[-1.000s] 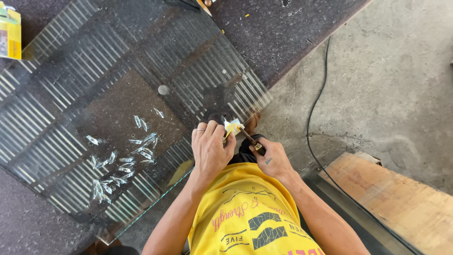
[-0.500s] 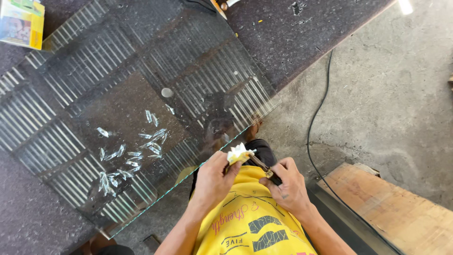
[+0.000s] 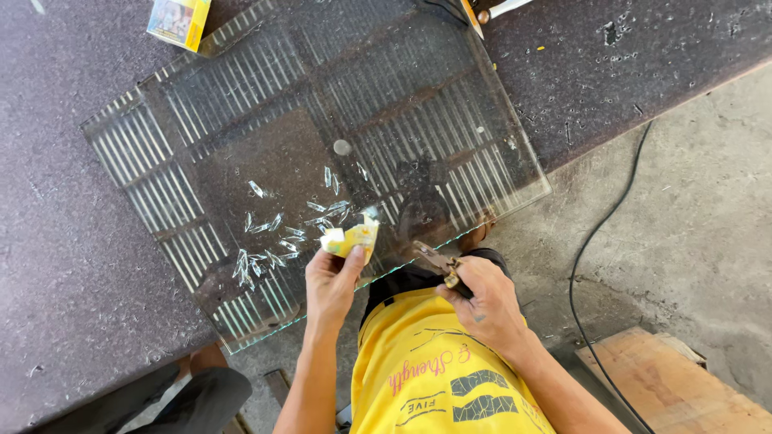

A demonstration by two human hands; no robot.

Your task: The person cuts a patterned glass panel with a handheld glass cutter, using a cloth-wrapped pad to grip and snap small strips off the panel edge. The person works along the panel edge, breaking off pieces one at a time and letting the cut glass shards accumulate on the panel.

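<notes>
1. The left hand (image 3: 331, 283) has its fingers (image 3: 351, 259) closed round a small folded yellow-and-white pad (image 3: 351, 239), thumb on the near face, the pad sticking up past the fingertips.
2. The right hand (image 3: 482, 301) is wrapped shut round the handle of a small metal hand tool (image 3: 435, 261). Its worn head pokes out beyond the fingers toward the upper left, so its long axis runs diagonally, from the palm toward the near edge of the glass.
3. A large glass sheet (image 3: 265, 137) lies flat on the dark counter (image 3: 64, 241). From both sets of fingers it lies ahead and to the left, and its near edge runs slantwise just beyond the fingertips.
4. The pad sits right at that near edge, seemingly over the glass. Whether it touches the surface cannot be told.
5. The tool's head is just short of the edge, beside the pad and a little to the right of it. The left hand is the nearer one to the glass.
6. Small glass slivers (image 3: 277, 233) lie scattered on the sheet just left of and beyond the left fingertips.
7. Both forearms come up from the bottom of the view, elbows low, either side of a yellow shirt (image 3: 434, 378). The wrists angle inward, so the hands close toward each other.
8. A small box (image 3: 178, 18) sits well beyond the fingers at the sheet's far corner. A black cable (image 3: 595, 241) trails over the floor, well to the right of the right hand.
</notes>
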